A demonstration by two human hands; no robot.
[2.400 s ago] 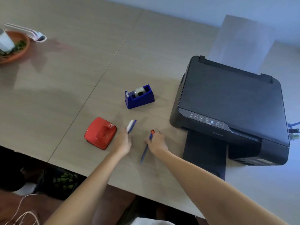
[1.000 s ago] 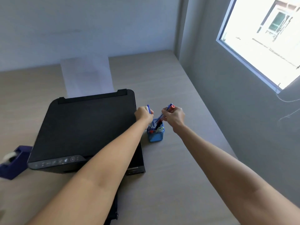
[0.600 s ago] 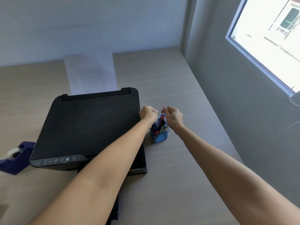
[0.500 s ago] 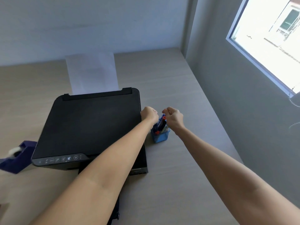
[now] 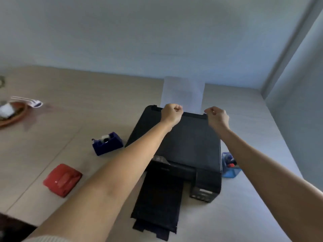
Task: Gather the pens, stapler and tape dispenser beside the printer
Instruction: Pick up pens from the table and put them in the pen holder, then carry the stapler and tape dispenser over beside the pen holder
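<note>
No text, label, brand or number could be read anywhere in the view; the black printer [image 5: 190, 145] carried a row of small control markings on its front panel, too blurred to make out; a pale strip on its lower front corner was equally illegible; the blue tape dispenser [image 5: 107, 143] and the red stapler [image 5: 62, 179] showed no readable lettering.

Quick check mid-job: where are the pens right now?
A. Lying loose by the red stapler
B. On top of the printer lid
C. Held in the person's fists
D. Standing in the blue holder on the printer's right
D: the pens stand in the blue holder against the right side of the printer; both fists look empty.
</note>
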